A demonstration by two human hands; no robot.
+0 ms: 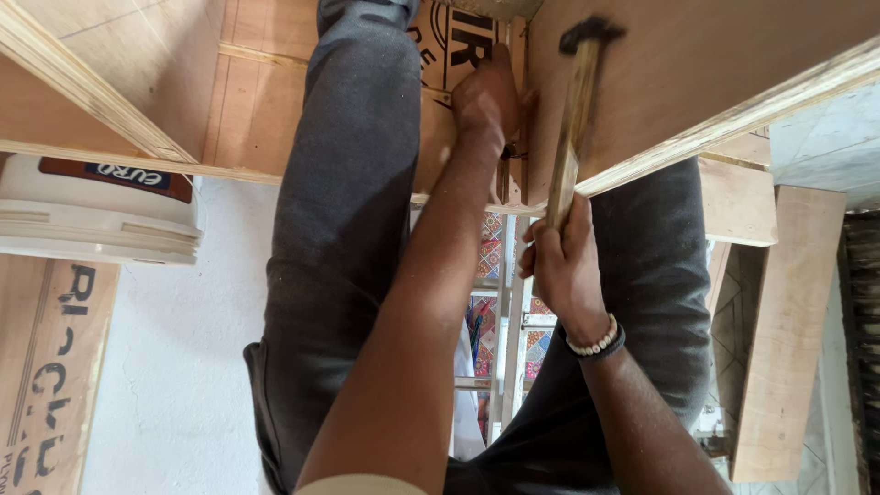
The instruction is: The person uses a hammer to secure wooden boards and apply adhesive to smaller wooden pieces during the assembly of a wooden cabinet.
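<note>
Upper centre of the frame, a hammer is held upright by the right hand, fingers wrapped tight round the lower end of its wooden handle; the dark metal head sits at the top edge, against a plywood panel. A bead bracelet is worn on that wrist. The left hand is pressed to the joint between the panels just left of the handle, fingers bunched together; whether a nail is pinched there can't be told, as the tips are hidden.

Handling, as judged: the hammer is prob. top-heavy, w/ a stiff handle of plain wood, not slippery when dry. A grip near the handle's end, as seen, gives the most swing; a grip nearer the head would give more control. The plywood looks rigid, w/ a layered edge that could chip if struck.

At mid left a white bucket is seen under a wooden rail; the person's grey trousers fill the middle.
</note>
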